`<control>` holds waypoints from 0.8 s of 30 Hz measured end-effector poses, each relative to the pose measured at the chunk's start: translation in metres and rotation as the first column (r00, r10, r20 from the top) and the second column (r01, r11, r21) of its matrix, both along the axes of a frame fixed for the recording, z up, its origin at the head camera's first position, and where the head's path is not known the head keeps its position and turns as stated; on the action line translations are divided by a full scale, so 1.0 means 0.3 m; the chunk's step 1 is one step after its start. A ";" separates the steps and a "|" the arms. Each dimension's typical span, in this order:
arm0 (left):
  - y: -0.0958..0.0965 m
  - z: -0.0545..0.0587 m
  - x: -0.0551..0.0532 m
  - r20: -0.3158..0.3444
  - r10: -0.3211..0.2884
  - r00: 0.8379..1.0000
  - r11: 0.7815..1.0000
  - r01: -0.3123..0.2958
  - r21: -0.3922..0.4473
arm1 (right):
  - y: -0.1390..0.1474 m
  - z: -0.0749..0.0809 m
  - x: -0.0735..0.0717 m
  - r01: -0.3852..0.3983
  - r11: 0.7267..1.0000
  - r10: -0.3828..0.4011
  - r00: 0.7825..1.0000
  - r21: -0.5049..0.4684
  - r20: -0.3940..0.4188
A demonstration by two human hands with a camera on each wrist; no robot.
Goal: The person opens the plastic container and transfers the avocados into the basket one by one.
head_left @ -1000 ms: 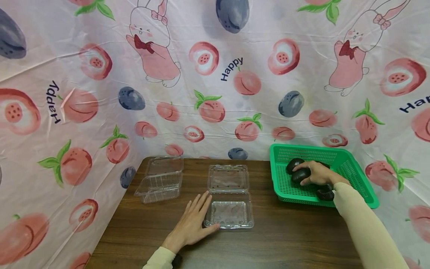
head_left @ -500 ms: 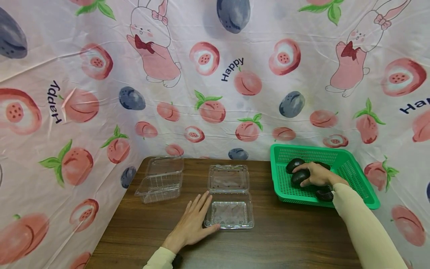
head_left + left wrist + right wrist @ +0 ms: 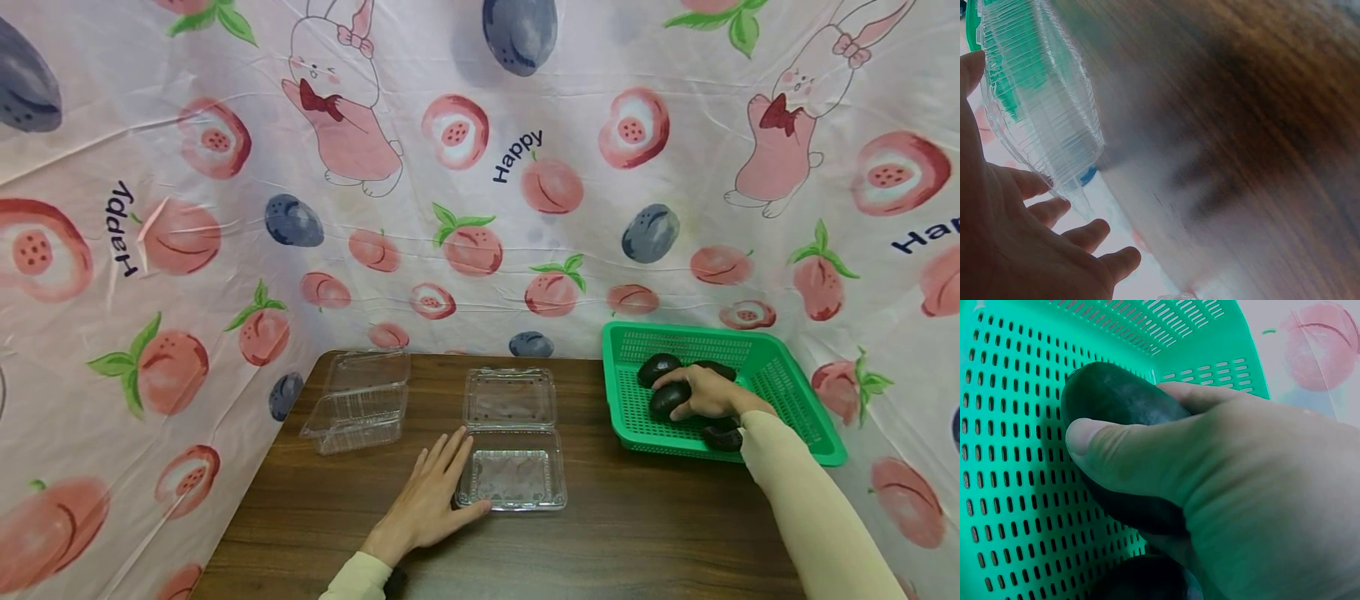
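My right hand is inside the green basket and grips a dark, smooth avocado, the thumb lying along its near side in the right wrist view. A second avocado lies just behind the held one. Another dark one shows partly behind the hand. At the left edge of an open clear plastic clamshell container, my left hand lies with fingers spread and fairly straight. Its thumb reaches the container's near left corner. The container's perforated lid is folded back, away from me.
A second clear clamshell container stands with its lid raised at the table's back left. Brown wood-grain table spreads in front of the basket. A fruit-and-rabbit printed cloth hangs behind and along both sides.
My right hand and the gripped avocado have shifted very slightly left and toward me within the basket. The left hand and both containers have stayed in place.
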State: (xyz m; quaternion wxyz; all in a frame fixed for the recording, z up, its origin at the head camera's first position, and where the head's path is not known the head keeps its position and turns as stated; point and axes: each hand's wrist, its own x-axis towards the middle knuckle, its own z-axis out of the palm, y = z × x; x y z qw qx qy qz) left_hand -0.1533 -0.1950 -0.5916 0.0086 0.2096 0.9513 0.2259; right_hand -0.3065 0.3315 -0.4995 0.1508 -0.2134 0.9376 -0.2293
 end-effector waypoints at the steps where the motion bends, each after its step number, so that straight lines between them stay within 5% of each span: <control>1: 0.000 0.000 0.001 0.001 0.000 1.000 1.000 0.000 0.001 | 0.001 -0.001 0.000 -0.002 1.000 0.002 1.000 0.001 -0.001; 24: 0.003 -0.015 0.006 -0.005 0.003 1.000 1.000 -0.003 0.013 | 0.002 -0.006 -0.001 0.001 0.998 -0.003 1.000 0.063 0.031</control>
